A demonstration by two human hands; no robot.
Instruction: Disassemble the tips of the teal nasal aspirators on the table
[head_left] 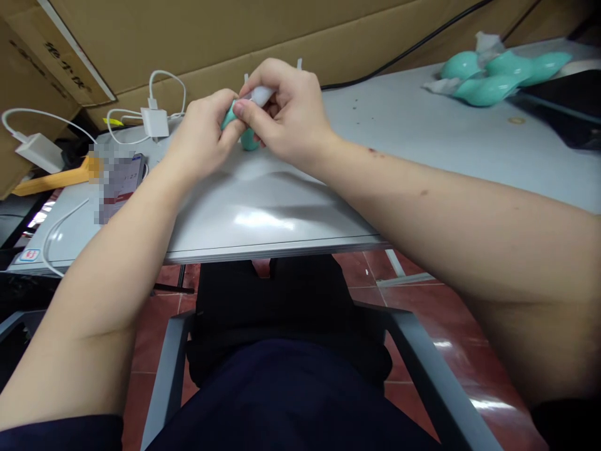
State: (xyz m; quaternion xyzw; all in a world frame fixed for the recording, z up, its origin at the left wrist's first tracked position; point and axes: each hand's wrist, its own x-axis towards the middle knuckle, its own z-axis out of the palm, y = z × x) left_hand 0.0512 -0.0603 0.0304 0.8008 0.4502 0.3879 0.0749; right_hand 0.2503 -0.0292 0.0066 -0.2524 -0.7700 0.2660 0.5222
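Note:
Over the far part of the table, my two hands meet around a small glossy teal piece (pixel 228 116). My left hand (pixel 206 128) pinches it between thumb and fingers. My right hand (pixel 293 106) is closed beside it, its thumb and forefinger pressed at a whitish, smooth rounded part (pixel 261 95). Whether that part is joined to the teal piece, I cannot tell. More teal surface (pixel 249 140) shows below the fingers. Thin pale strips stick up behind both hands. The fingers hide most of what is held, so its exact kind is unclear.
At the right back lie several glossy teal rounded pieces (pixel 493 78) with white scraps, near a black item (pixel 568 109). On the left are a phone (pixel 124 181), white chargers (pixel 154 122) with cables, and a yellow-orange object (pixel 54 181). Cardboard (pixel 211 37) walls the back.

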